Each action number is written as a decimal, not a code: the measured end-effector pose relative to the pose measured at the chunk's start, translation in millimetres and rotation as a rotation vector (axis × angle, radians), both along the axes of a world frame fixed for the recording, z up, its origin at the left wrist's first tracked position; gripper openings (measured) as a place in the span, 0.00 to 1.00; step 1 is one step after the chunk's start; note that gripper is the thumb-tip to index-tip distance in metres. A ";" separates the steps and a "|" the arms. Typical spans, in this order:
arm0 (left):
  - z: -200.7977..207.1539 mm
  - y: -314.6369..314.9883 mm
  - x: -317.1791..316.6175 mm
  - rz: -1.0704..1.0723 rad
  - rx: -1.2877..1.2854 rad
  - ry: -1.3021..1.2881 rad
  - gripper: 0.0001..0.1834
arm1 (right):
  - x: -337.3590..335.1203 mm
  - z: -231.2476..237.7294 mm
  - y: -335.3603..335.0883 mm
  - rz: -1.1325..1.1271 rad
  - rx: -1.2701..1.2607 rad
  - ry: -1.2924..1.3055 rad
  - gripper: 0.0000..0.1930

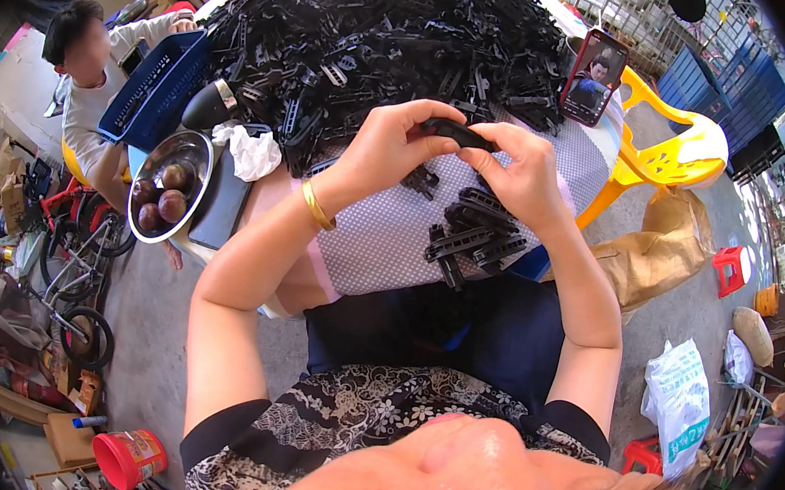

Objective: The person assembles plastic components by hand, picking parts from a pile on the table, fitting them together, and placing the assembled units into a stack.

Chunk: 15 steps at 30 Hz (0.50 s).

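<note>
My left hand [392, 144] and my right hand [520, 168] both grip one small black plastic strip [457, 132] above the table, fingertips pinching its two ends. A gold bangle [316, 206] sits on my left wrist. Just below my right hand lies a small stack of black strips [475, 235] on the checked grey tablecloth [383, 244]. A big heap of the same black plastic parts [387, 24] covers the far half of the table.
A phone [594, 77] stands propped at the heap's right edge. A metal bowl of dark round fruit [167, 188], a crumpled white tissue [251, 151] and a blue basket [162, 87] are at left, beside another seated person [94, 80]. A yellow plastic chair [670, 150] stands right.
</note>
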<state>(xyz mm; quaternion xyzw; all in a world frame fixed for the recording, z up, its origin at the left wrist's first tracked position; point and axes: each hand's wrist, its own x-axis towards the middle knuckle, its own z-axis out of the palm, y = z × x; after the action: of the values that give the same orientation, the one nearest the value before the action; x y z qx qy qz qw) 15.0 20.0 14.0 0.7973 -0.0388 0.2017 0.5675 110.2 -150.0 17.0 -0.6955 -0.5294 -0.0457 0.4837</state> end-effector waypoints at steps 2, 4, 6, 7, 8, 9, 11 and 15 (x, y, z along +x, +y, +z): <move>-2.4 7.4 2.5 -0.006 0.041 0.046 0.16 | 1.7 -3.8 3.3 0.009 0.010 0.035 0.12; -2.3 12.4 3.0 -0.009 0.081 0.095 0.17 | 3.5 -8.7 6.8 0.021 0.018 0.074 0.12; 1.1 16.0 2.1 -0.022 0.209 0.160 0.21 | 5.2 -11.7 10.3 0.012 0.039 -0.011 0.13; 2.4 19.1 1.5 -0.016 0.208 0.162 0.21 | 7.1 -11.5 10.4 0.018 0.038 -0.009 0.13; 3.7 23.1 0.8 -0.014 0.212 0.118 0.22 | 10.9 -10.8 8.3 0.021 -0.050 -0.016 0.15; 6.9 28.2 -1.0 -0.008 0.217 0.074 0.23 | 15.2 -10.3 6.3 0.027 -0.138 -0.024 0.16; 22.9 46.5 -4.0 0.162 0.432 0.045 0.23 | 31.2 -16.3 -1.3 0.003 -0.250 0.037 0.17; 21.7 86.6 -10.9 0.203 0.730 0.276 0.17 | 52.2 -24.7 -9.0 0.182 -0.462 0.101 0.15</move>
<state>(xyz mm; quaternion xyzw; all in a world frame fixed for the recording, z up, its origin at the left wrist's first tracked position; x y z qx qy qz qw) 4.1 106.7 35.6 0.9659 0.0479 0.1207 0.2242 162.3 -159.0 -7.7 -0.7385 -0.5614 0.1548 0.3398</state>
